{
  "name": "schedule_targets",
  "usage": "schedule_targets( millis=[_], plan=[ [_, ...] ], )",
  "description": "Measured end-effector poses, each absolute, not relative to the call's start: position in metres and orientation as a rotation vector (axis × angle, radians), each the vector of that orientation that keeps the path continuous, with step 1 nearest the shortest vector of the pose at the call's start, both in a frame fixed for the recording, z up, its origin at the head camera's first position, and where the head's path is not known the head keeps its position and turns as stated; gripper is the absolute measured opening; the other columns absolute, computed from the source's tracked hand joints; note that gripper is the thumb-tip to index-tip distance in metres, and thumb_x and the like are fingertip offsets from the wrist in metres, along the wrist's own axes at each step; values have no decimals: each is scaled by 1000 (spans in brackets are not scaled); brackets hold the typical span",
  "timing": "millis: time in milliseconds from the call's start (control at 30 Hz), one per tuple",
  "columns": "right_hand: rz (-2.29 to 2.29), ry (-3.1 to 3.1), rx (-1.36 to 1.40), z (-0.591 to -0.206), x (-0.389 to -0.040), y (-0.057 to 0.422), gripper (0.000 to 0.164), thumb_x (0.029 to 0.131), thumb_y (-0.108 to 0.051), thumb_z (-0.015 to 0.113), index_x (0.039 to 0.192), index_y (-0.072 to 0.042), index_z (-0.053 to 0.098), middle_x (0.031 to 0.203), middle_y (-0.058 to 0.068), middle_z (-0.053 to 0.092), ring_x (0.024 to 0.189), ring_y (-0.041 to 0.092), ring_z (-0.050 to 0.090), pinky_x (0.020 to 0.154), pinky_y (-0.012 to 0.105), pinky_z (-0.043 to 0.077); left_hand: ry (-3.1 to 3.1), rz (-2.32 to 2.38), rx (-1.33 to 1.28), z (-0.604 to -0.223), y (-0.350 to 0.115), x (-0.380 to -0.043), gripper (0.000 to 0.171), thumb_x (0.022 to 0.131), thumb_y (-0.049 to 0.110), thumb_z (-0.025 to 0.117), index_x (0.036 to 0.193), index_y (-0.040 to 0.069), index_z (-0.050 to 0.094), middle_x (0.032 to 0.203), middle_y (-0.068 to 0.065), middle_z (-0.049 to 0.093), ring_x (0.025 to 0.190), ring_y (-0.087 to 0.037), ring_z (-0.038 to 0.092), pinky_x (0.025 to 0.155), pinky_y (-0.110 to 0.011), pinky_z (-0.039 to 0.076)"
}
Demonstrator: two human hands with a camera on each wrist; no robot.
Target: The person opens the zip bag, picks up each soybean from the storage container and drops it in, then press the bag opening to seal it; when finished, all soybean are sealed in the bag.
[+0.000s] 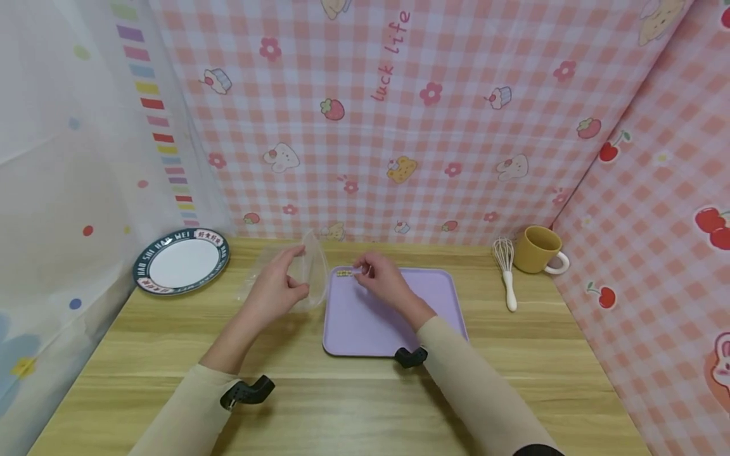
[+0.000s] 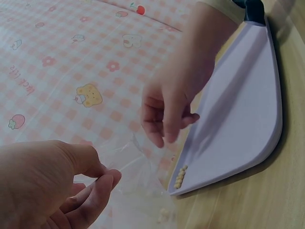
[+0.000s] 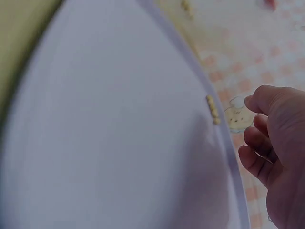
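- While a short row of small yellow pieces (image 1: 344,273) lies along the far edge of a lavender tray (image 1: 393,323), close to its far left corner, a person's right hand (image 1: 383,278) hangs by the row's right end.
- Fingers loosely bent, the right hand shows a narrow gap to the thumb and nothing visible between them; whether a fingertip touches the tray cannot be told.
- Off the tray's left edge, the left hand (image 1: 279,285) pinches a clear bag (image 1: 317,278) between thumb and fingertip, with more yellow pieces (image 2: 164,214) dimly visible through the film.
- Tiny and rounded, the pieces look nearly weightless and likely to roll on the smooth tray; each probably calls for a light fingertip pinch at its sides, clear of its neighbours. Their hardness cannot be judged by eye.
- Thin and limp, the bag appears slippery and quick to crumple or tear; its rim offers the safest hold, the mouth kept up so loose pieces stay in.
- Stiff, flat and low-walled, the tray likely steadies best by its near edge, away from the row.
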State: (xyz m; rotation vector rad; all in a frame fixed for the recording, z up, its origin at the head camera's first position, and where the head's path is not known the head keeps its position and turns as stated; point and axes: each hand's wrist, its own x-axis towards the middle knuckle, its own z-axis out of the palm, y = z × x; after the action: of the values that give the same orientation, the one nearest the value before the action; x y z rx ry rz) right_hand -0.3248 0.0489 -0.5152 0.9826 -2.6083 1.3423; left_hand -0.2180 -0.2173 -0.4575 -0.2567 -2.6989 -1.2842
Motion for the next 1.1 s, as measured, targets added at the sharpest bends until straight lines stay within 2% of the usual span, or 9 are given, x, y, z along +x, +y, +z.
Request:
schedule_targets(
  millis=[333,700,1100],
  plan=[
    [1181,-2797,995,-519,-339,43,19,102,-7,79,120,-3,76,104,6,69,93,18,64,83,33,58,-2687,-1284,-260,-458,-219,-217,84,88,-5,79,165,-1,44,160,-20,53,79,-16,71,68,-30,62],
    [1044,-2877,1005,-525,-346,36,19,101,-6,78,120,-7,75,107,4,69,101,19,65,92,36,59,-2690,-1281,-258,-457,-219,-217,84,88,-5,79,165,-1,45,160,-21,53,78,-15,72,68,-32,62],
    [994,-2900,994,-530,-344,34,16,101,-6,78,117,-7,74,106,4,69,98,18,65,90,35,58,-2692,-1276,-255,-456,-217,-216,85,88,-5,79,165,-1,45,162,-21,52,78,-16,71,68,-31,62]
  ],
)
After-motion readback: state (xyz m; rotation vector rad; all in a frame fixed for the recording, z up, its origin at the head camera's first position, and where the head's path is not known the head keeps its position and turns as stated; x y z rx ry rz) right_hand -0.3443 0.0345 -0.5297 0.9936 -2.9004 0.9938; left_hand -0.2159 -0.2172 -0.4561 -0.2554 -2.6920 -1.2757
